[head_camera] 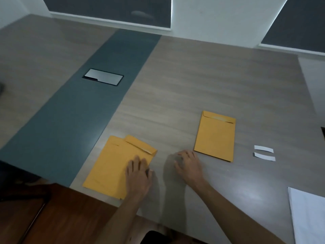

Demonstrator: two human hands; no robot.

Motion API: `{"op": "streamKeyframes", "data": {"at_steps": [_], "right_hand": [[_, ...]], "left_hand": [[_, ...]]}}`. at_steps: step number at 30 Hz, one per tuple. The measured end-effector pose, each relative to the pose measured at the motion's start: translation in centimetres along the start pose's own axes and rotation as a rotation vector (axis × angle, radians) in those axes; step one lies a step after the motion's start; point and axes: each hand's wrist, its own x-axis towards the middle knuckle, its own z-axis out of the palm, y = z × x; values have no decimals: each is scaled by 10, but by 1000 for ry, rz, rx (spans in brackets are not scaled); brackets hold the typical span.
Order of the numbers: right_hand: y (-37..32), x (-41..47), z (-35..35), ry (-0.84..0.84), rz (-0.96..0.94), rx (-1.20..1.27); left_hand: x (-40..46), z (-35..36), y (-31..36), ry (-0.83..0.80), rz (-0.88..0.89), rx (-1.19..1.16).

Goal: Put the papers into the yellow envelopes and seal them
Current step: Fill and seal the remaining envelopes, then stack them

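Left hand (pixel 139 175): fingers spread flat on the envelope stack (pixel 112 166).
Right hand (pixel 189 165): loosely curled on the table (pixel 193 81), holding nothing.
Sealed envelope (pixel 215 136): right of the hands.
Papers (pixel 309 215): far right edge.
White strips (pixel 263 153): beside the sealed envelope.
Writing: none readable.

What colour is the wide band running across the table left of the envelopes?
Dark grey-blue band, set into the grey woodgrain table; head view.
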Motion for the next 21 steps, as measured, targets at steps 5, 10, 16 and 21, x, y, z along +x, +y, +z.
{"op": "streamKeyframes", "data": {"at_steps": [5,10,16,21], "right_hand": [[21,-29,-16,60,92,44],[44,-60,-30,-48,182,18],[57,-85,-37,-5,308,181],[67,-101,-42,82,539,331]], "left_hand": [[-20,22,42,18,278,23],[-38,37,75,28,480,-7],[-49,42,85,28,598,-35],[-53,42,87,126,697,-85]]}}
